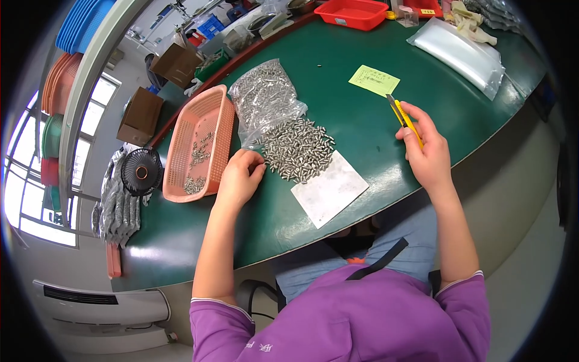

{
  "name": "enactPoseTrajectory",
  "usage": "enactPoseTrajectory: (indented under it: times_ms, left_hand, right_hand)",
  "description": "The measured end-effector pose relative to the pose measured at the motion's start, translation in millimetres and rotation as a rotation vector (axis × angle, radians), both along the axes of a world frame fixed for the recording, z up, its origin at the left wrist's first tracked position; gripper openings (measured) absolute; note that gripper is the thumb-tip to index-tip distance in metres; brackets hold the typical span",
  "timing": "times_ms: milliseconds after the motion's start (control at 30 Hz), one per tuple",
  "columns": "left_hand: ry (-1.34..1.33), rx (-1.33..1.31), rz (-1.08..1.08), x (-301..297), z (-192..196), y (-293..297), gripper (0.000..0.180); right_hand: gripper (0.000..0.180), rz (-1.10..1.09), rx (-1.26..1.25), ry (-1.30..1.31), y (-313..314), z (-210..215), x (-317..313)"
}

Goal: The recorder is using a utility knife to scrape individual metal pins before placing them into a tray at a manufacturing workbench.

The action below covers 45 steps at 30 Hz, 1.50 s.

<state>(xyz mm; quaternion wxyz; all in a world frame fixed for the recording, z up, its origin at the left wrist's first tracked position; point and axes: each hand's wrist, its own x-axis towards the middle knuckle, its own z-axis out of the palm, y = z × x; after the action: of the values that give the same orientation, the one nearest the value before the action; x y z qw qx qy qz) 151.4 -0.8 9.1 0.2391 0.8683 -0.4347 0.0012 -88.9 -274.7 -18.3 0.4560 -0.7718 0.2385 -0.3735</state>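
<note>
My right hand is wrapped round a yellow utility knife, its tip pointing away from me toward a yellow-green paper slip. My left hand rests between a pink plastic basket and a heap of small metal pins. Its fingers are curled together; whatever they may pinch is hidden. Behind the heap lies a clear plastic bag full of the same metal pieces, touching the heap. A white sheet sits partly under the pins. More pins lie inside the basket.
A black fan and grey packed bags stand left of the basket. Cardboard boxes are beyond it. At the far side are a red tray and a stack of clear plastic bags. The green table curves at its near edge.
</note>
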Motion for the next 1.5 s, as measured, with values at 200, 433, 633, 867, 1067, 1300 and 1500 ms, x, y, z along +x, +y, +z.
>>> enactPoseTrajectory:
  times_ms: [200,433,633,867,1067,1300,1500]
  left_hand:
    - [-0.045,-0.035,0.059,-2.2,-5.7,3.6,0.011]
    - [0.012,-0.255,0.059,-76.6,16.8,7.8,0.008]
    - [0.169,-0.178,-0.026,-135.7,-1.4,2.0,0.011]
    - [0.151,-0.14,0.016,-144.5,-4.4,-2.6,0.013]
    - [0.122,-0.148,0.014,-145.9,-5.5,-3.5,0.014]
    - [0.118,-0.156,0.0,-143.9,-4.8,-4.9,0.014]
    - [0.123,-0.156,-0.02,-139.5,-8.2,-1.1,0.011]
  right_hand:
    - [0.037,-0.003,-0.039,-0.016,0.3,-0.8,-0.9]
    - [0.039,0.184,0.297,-0.116,31.6,15.4,-30.1]
    - [0.036,0.518,-0.166,0.113,110.5,15.8,-47.8]
    - [0.039,0.528,-0.252,0.281,125.0,11.0,-45.9]
    - [0.041,0.519,-0.263,0.28,129.8,11.1,-48.0]
    - [0.041,0.512,-0.369,0.229,125.7,10.9,-42.3]
    - [0.042,0.562,-0.508,0.39,125.1,25.8,-40.0]
